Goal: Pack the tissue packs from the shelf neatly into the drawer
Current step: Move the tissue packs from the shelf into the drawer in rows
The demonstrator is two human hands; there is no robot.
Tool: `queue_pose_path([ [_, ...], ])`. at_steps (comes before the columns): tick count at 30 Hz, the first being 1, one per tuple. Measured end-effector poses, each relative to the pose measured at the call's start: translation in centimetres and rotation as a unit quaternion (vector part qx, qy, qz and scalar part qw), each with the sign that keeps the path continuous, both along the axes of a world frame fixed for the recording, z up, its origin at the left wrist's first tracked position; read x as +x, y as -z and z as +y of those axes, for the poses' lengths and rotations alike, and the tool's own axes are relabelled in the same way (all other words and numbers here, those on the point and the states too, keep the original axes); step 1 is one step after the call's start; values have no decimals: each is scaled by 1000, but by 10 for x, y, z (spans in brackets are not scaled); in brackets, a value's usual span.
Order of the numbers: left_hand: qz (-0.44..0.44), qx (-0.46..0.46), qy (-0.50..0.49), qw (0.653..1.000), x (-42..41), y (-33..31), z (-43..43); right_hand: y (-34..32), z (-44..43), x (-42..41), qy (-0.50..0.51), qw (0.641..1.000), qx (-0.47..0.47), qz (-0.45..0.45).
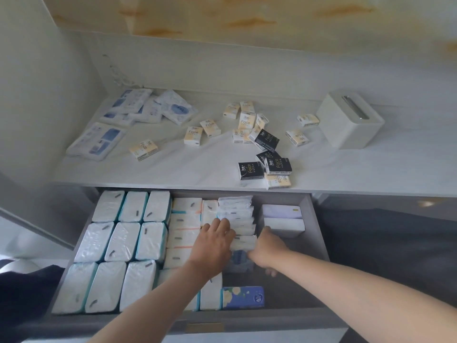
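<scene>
Maybe the packs [237, 214] tip over if the flat left hand [215, 241], or the right hand [268, 246] gripping them, slips.

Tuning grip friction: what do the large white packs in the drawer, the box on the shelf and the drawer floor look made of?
Large white packs: thin glossy plastic film over soft tissue; wrinkles and glare show. Box: cream, matte, probably plastic; shiny metal-looking trim round its top slot. Drawer floor: grey, matte, no glare; laminate or liner, cannot tell.
</scene>
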State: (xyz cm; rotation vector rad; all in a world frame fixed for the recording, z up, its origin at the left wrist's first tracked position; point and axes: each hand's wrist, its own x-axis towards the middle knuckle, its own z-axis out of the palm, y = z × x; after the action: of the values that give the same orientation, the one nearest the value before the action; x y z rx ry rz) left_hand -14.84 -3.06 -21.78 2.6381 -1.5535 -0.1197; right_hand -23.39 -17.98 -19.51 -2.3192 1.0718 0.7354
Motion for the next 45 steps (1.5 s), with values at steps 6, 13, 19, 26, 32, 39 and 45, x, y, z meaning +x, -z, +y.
queue_pose_path([
  [6,-1,9,17,1000,0,0,2,18,9,-1,63,987,131,-68],
  [13,-20,71,12,997,1,-4,-3,-2,7,-4,-42,988,135,-63],
  [19,62,25,10,998,14,-24,1,-25,-2,3,-58,990,8,-127],
  [26,110,-71,-74,989,52,-74,18,-71,18,34,-199,946,-103,-235],
  [32,67,-83,-162,981,124,-129,59,-120,51,117,-237,915,-68,-319],
  [39,1,-64,-266,962,217,-151,131,-141,97,242,-285,894,-62,-340],
  [45,83,-127,-343,927,286,-131,145,-121,103,331,-283,904,-105,-302],
])
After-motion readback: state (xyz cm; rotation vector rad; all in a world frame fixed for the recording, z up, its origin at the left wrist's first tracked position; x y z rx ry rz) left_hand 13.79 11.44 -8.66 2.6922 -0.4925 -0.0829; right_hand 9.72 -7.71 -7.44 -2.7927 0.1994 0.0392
